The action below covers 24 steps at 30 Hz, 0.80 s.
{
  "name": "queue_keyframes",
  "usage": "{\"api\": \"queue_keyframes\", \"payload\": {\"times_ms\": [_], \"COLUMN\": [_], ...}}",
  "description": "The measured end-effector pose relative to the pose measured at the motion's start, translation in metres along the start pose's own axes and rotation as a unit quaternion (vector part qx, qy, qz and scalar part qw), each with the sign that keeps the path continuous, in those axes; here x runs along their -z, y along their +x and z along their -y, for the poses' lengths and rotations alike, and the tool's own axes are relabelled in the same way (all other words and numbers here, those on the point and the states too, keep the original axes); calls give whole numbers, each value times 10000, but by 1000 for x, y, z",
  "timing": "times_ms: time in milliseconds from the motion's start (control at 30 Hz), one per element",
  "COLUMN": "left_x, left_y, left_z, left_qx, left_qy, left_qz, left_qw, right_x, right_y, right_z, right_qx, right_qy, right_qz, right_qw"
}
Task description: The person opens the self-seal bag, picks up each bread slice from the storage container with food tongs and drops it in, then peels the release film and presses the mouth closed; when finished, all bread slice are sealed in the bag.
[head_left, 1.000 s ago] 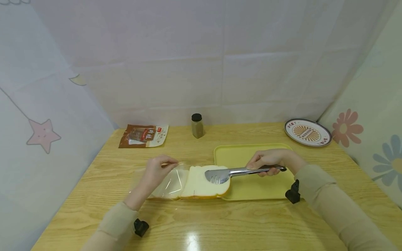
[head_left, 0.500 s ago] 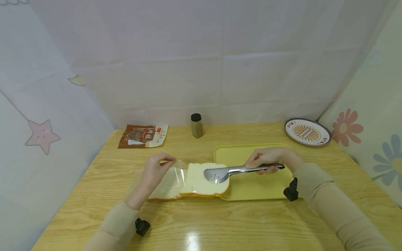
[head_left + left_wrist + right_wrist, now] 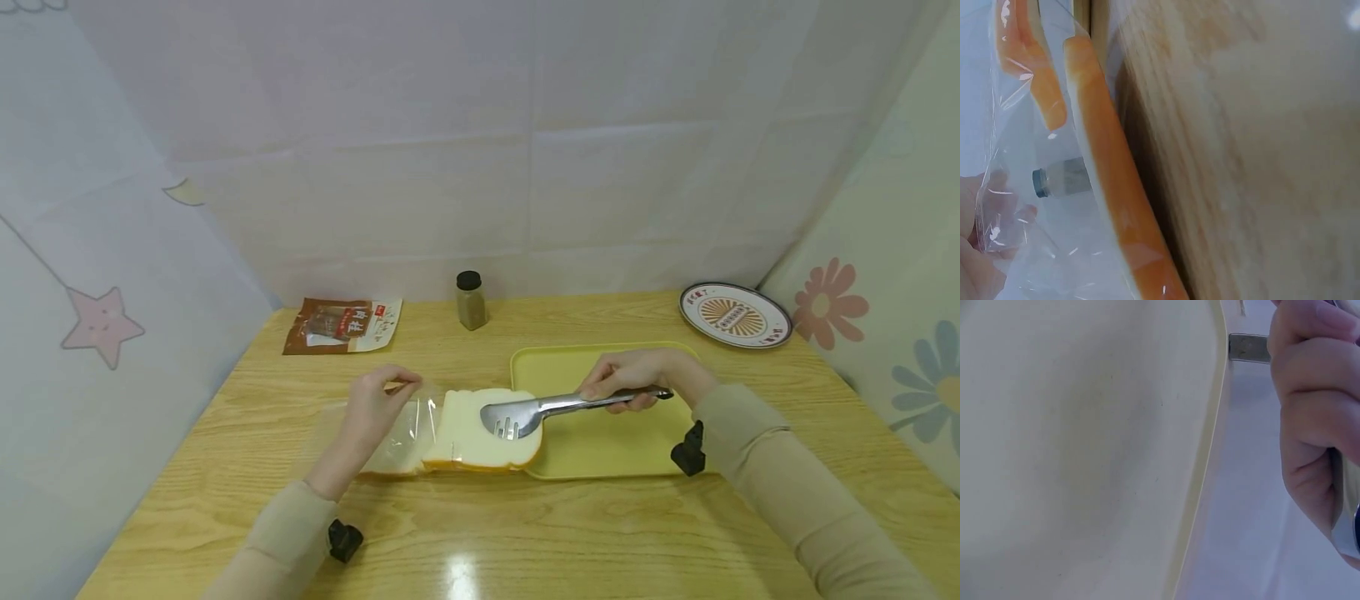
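Note:
My left hand [image 3: 375, 412] pinches the upper edge of a clear plastic bag [image 3: 420, 421], its fingertips also showing through the film in the left wrist view. Inside the bag one bread slice [image 3: 1113, 181] lies low, its orange crust toward the table. A second bread slice [image 3: 487, 429] sticks out of the bag's mouth to the right, raised above the first. Metal tongs [image 3: 558, 406] with a slotted head have this slice between their ends; the lower end is hidden under it. My right hand [image 3: 626, 379] grips the tongs by the handle, over the yellow tray.
The yellow tray [image 3: 622, 454] lies to the right, its left edge under the raised slice. Along the back stand a black-capped spice jar [image 3: 471, 302] and a brown-and-white food packet [image 3: 341, 326]. A round printed plate [image 3: 735, 317] sits at the back right.
The slice in the tongs has risen a little, then shifted slightly left. My right hand has moved left with the tongs. My left hand keeps its pinch on the bag, slightly higher.

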<state>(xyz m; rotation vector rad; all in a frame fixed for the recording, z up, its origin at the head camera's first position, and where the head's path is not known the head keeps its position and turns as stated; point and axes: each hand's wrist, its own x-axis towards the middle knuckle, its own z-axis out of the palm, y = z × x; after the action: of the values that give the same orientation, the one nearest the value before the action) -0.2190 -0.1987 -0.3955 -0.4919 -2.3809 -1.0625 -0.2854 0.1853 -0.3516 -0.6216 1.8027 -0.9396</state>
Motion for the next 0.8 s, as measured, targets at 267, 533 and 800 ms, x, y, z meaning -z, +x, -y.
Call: {"api": "queue_keyframes", "payload": {"times_ms": [267,533,800], "left_x": [-4,-4,4], "left_y": [1,-14,-25], "left_z": [2,-2,0], "left_qx": [199,425,420], "left_qy": [164,384,325], "left_qz": [333,1243,1296], "left_qw": [9991,9906,9901], "right_x": [1,-6,-6], "right_y": [1,9,-1], "right_z": [1,-7,-17], "right_qx": [37,-210,-226], "right_qy": [-69,-44,44], "right_qz": [-52,221,283], "right_qw": [10000,9995,9993]}}
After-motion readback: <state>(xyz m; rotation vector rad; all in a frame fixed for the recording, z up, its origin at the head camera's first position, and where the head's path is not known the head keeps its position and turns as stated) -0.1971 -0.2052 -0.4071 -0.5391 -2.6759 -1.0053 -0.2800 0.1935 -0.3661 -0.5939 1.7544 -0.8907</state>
